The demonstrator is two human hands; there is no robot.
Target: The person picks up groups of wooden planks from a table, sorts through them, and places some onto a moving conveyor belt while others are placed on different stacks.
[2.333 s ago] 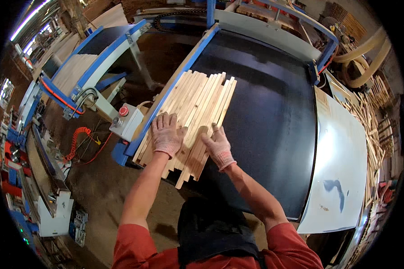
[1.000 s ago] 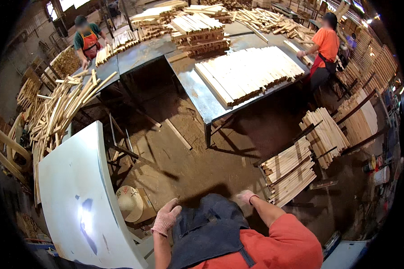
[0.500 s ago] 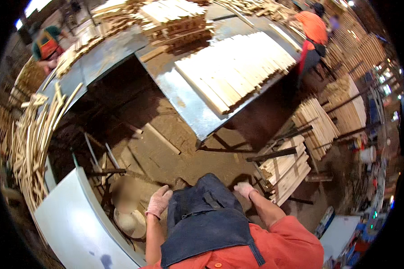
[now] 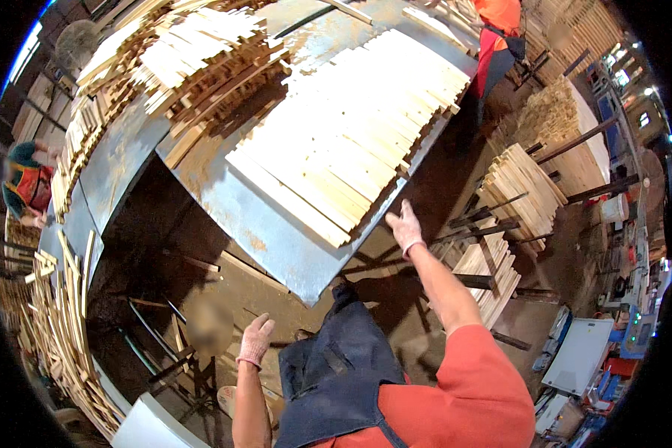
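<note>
While half a second ago it hung low, the right hand (image 4: 405, 226) now reaches, fingers spread, toward the slat stack (image 4: 351, 134).

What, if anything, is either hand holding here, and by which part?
Nothing. The right hand reaches, open and empty, toward the near edge of the stacked wooden slats on the metal table. The left hand hangs free, away from it.

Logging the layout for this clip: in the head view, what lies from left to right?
Loose sticks pile → left hand → metal table → right hand → stacked slats on racks → white cabinet.
</note>
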